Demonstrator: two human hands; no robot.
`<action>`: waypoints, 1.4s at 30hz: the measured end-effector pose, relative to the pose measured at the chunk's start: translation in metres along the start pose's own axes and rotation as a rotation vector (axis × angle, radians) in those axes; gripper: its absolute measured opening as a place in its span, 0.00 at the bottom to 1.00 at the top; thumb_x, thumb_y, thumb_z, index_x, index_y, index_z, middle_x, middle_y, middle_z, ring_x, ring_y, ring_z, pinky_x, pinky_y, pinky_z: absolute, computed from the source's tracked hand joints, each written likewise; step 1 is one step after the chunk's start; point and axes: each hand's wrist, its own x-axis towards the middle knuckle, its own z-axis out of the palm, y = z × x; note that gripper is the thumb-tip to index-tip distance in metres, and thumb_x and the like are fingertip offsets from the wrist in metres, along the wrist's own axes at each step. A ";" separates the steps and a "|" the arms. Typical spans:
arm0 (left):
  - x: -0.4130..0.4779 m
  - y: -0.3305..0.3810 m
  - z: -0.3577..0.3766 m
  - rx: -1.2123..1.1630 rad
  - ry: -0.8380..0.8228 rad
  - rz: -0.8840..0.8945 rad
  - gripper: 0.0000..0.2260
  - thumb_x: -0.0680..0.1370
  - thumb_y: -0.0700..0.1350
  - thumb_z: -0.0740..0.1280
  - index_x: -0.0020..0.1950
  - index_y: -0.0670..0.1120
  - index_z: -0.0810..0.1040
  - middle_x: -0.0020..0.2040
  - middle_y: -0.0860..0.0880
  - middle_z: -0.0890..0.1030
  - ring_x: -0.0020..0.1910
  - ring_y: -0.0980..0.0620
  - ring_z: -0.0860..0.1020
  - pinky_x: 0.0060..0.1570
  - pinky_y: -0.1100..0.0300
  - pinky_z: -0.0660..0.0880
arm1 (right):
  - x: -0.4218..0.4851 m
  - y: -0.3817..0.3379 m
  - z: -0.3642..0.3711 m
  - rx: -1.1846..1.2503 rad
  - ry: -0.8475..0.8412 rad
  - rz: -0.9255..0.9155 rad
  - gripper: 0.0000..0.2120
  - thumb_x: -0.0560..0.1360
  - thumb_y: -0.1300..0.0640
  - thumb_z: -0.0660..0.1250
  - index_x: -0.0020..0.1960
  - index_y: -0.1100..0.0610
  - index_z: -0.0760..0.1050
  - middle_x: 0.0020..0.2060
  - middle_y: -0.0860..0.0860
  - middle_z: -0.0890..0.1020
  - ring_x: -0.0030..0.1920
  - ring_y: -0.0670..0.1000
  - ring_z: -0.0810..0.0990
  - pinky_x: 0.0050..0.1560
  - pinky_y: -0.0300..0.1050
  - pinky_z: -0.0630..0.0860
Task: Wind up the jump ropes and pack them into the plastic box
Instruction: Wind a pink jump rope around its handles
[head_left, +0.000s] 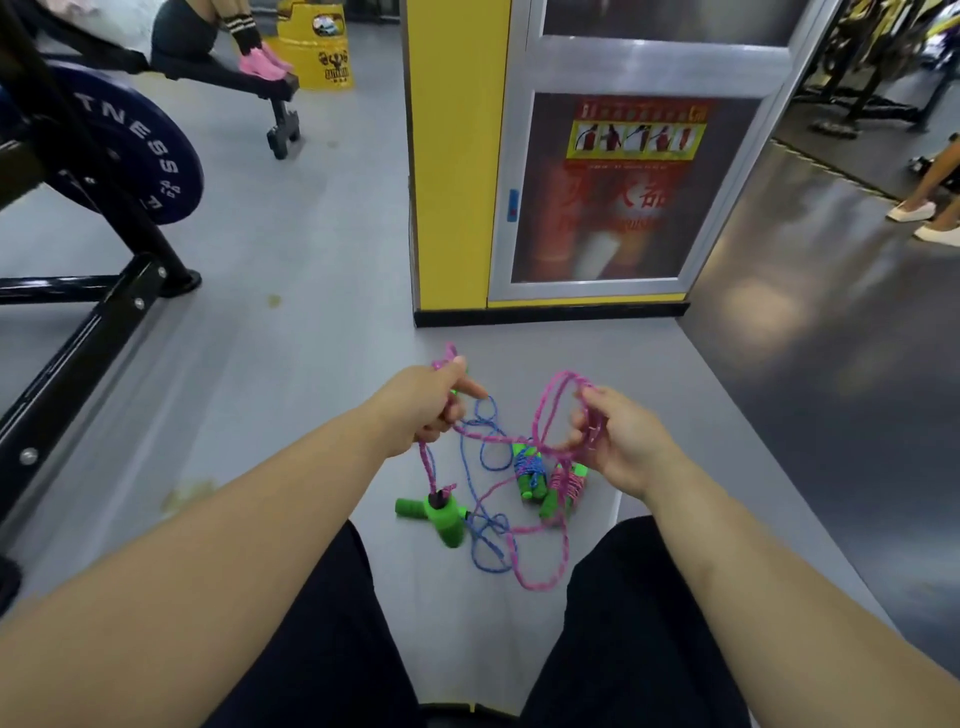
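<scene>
Knees in black trousers: mine, set apart, bare grey gym floor between them.

Left hand: fingers were curled round the pink braided jump rope, forefinger sticking out.

Right hand: thumb and fingers were clamped on several gathered loops of the same rope.

Green foam handles: one loose pair lay crossed on the floor, the pink rope running down to them.

Blue braided jump rope: slack, tangled across the pink on the floor.

Two wound bundles: one blue, one pink, side by side.

Plastic box: not in sight.

Handling note, my judgement: I needed to lift the pink clear of the blue before winding further, feed it taut from the left, and keep the right's loops one size, or the coil would snag.
</scene>
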 end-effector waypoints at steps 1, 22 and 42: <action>-0.002 0.001 0.002 0.138 -0.074 -0.001 0.19 0.79 0.58 0.57 0.44 0.45 0.80 0.23 0.53 0.66 0.21 0.56 0.59 0.21 0.66 0.55 | -0.004 -0.001 0.000 -0.078 -0.112 0.030 0.07 0.81 0.57 0.54 0.48 0.56 0.70 0.25 0.50 0.70 0.21 0.46 0.69 0.24 0.40 0.74; -0.007 0.023 -0.010 0.445 -0.385 0.026 0.10 0.70 0.47 0.74 0.36 0.43 0.76 0.26 0.50 0.63 0.25 0.54 0.58 0.28 0.62 0.57 | 0.006 -0.017 -0.046 0.324 0.011 -0.040 0.09 0.80 0.52 0.54 0.52 0.50 0.73 0.26 0.48 0.70 0.18 0.42 0.64 0.19 0.31 0.67; -0.001 0.034 -0.029 -0.291 -0.015 -0.040 0.11 0.79 0.42 0.61 0.38 0.41 0.75 0.24 0.52 0.64 0.17 0.59 0.55 0.16 0.70 0.50 | 0.003 -0.009 -0.061 -0.889 0.452 0.070 0.20 0.79 0.59 0.60 0.67 0.67 0.67 0.64 0.58 0.72 0.62 0.59 0.72 0.66 0.50 0.67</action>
